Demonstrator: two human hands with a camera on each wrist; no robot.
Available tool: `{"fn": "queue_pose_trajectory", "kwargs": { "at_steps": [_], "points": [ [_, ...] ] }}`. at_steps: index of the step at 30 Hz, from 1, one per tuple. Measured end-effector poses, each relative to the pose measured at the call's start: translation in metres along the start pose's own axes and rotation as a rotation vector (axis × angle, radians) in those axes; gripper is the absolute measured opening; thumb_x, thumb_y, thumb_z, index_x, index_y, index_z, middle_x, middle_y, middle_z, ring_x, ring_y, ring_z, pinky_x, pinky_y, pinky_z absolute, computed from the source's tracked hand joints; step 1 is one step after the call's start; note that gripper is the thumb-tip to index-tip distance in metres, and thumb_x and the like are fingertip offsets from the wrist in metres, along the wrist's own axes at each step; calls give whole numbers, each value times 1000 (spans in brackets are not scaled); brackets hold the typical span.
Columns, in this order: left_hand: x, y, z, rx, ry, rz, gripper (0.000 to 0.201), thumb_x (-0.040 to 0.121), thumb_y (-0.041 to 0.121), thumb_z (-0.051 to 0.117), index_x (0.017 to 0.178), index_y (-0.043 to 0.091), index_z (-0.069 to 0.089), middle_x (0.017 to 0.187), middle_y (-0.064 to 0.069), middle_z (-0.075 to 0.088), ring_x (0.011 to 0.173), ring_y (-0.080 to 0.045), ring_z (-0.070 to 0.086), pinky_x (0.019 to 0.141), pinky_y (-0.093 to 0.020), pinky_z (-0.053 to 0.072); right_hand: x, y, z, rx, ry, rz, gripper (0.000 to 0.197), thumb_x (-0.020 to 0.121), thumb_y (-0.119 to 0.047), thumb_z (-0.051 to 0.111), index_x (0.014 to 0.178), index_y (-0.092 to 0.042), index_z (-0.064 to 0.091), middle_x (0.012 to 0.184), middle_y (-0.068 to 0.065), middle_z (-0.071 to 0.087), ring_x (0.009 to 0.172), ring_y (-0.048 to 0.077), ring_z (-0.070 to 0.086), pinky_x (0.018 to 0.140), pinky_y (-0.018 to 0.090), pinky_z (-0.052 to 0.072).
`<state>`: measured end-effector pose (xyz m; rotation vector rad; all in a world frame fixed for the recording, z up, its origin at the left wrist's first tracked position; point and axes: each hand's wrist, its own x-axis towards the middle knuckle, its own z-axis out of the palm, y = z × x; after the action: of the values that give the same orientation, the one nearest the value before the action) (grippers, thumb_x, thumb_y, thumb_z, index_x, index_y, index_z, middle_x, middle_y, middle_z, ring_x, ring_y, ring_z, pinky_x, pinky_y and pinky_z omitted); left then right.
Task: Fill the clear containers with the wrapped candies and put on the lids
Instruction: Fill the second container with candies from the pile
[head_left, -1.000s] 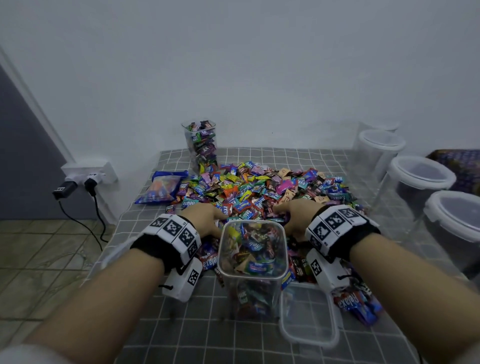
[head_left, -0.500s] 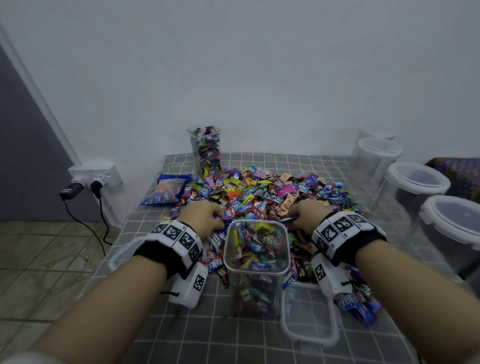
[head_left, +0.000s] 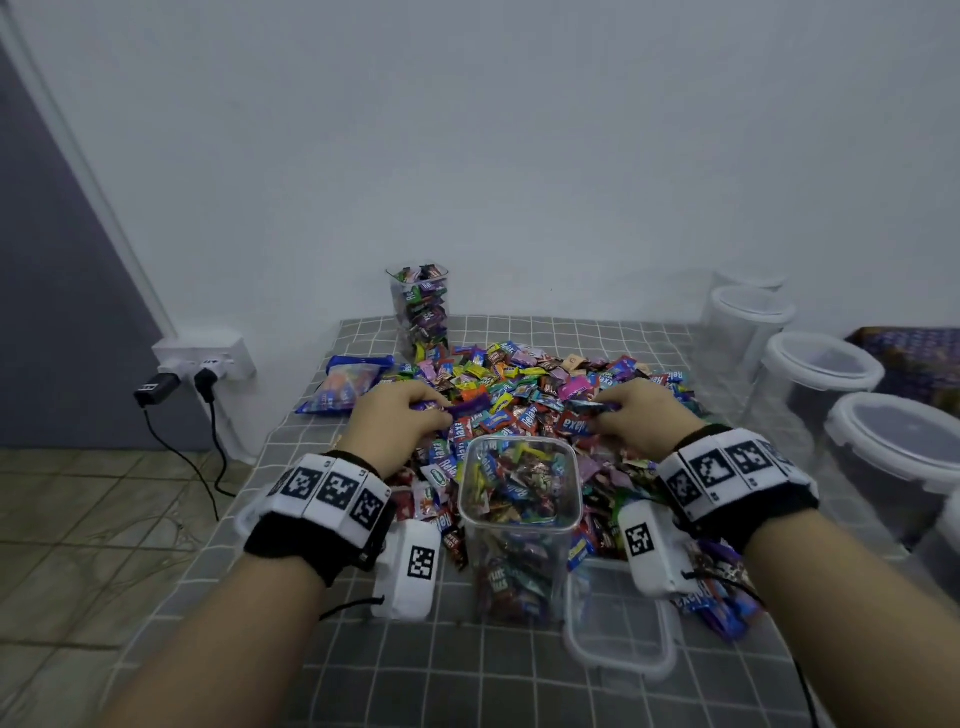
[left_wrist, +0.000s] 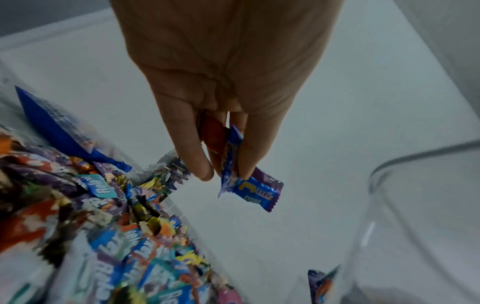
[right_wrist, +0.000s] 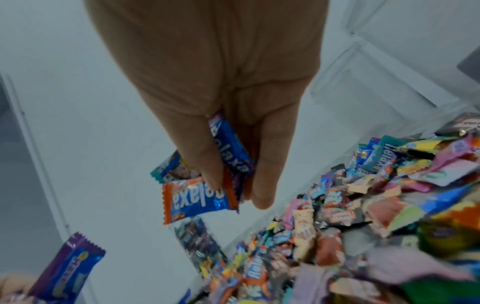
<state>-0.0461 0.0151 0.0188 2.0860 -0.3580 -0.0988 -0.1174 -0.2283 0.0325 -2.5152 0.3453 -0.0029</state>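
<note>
A clear square container (head_left: 519, 525), nearly full of wrapped candies, stands open in front of me on the checked table. Its clear lid (head_left: 621, 623) lies flat to its right. Behind it spreads a big pile of wrapped candies (head_left: 524, 389). My left hand (head_left: 400, 421) is just left of the container's far corner and pinches a few candies (left_wrist: 249, 187), lifted off the pile. My right hand (head_left: 639, 418) is at the far right corner and grips several candies (right_wrist: 205, 197), also lifted. A second filled, lidless container (head_left: 420, 309) stands at the back.
Several lidded round clear jars (head_left: 821, 364) line the table's right side. A blue candy bag (head_left: 345, 384) lies at the left edge of the pile. A wall socket with plugs (head_left: 202, 364) and cables sits left of the table (head_left: 363, 675), above a tiled floor.
Both hands have closed on candies and risen off the pile, drawing back a little toward the container. The head view has tilted so the scene sits lower in the frame.
</note>
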Motion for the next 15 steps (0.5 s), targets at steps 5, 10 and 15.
{"fn": "queue_pose_trajectory", "kwargs": {
  "at_steps": [5,10,15],
  "points": [
    [-17,3,-7,-170,56,6,20,82,2,67,73,20,65,80,-5,64,76,-26,65,76,-40,58,-25,-12,-12,175,72,-91,12,85,-7,63,82,-18,68,74,4,63,78,28,64,79,41,53],
    [-31,13,-10,-193,92,35,19,81,3,68,74,21,66,75,-6,66,74,-27,64,80,-49,56,-58,-37,-25,206,131,-210,12,86,-14,62,87,-23,70,84,14,70,85,32,66,83,46,53],
    [-43,23,-13,-206,119,68,21,81,3,68,73,23,67,74,-1,66,72,-23,64,80,-49,56,-84,-61,-29,97,144,-335,10,85,-22,63,90,-22,72,65,0,60,65,23,54,62,33,42]
  ]
}}
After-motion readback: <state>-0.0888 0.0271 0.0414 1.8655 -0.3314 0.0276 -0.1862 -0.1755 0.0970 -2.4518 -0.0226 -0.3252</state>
